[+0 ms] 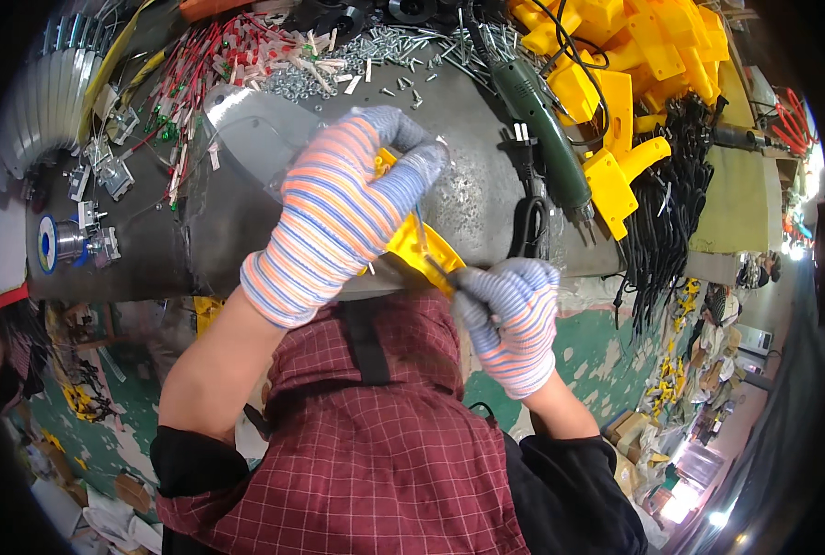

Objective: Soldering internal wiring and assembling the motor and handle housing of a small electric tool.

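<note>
Both my hands wear striped knit gloves and work just above the near edge of the dark bench. My left hand (338, 208) is closed round a yellow plastic housing half (431, 252), whose upper part is mostly hidden by the fingers. At the housing's lower right end, my right hand (514, 319) has its fingers pinched together. A thin dark piece runs from those fingertips into the hollow of the housing; its kind is too small to make out.
Loose screws (403, 46) and red-wired parts (237, 55) lie at the back. A green power tool (542, 134), yellow housings (653, 37) and black cords (676, 194) are on the right. On the left stand a solder spool (61, 242), metal pieces (112, 171) and a clear plastic sheet (255, 129).
</note>
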Demonstrator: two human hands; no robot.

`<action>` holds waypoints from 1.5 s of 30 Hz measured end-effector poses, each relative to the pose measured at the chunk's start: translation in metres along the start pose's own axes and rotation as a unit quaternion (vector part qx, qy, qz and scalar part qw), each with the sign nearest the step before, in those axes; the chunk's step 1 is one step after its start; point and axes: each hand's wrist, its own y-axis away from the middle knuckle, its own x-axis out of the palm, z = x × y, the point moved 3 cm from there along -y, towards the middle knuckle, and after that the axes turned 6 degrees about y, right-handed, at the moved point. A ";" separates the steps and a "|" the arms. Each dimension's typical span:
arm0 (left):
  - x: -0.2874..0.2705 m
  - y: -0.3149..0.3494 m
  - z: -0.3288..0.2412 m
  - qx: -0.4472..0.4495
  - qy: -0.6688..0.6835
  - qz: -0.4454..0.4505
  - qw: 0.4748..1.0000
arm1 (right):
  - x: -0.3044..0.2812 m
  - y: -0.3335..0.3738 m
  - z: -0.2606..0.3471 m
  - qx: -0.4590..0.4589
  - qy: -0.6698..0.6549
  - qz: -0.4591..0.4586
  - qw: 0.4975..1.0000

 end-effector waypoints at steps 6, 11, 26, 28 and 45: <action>-0.004 0.002 0.004 -0.069 0.125 0.021 0.989 | 0.018 -0.021 -0.030 0.057 0.128 -0.060 0.988; -0.005 -0.003 0.006 0.053 -0.060 -0.006 0.997 | 0.035 -0.050 -0.042 0.102 -0.077 0.036 0.991; -0.007 -0.006 0.008 0.109 -0.177 -0.055 0.977 | 0.042 -0.098 -0.032 -0.044 -0.152 0.000 0.987; -0.008 -0.007 0.005 0.123 -0.180 -0.044 0.975 | 0.027 -0.098 -0.029 0.057 -0.284 0.006 0.957; -0.010 0.000 0.000 0.204 -0.323 0.003 0.924 | 0.024 -0.121 -0.031 0.131 -0.375 -0.046 0.917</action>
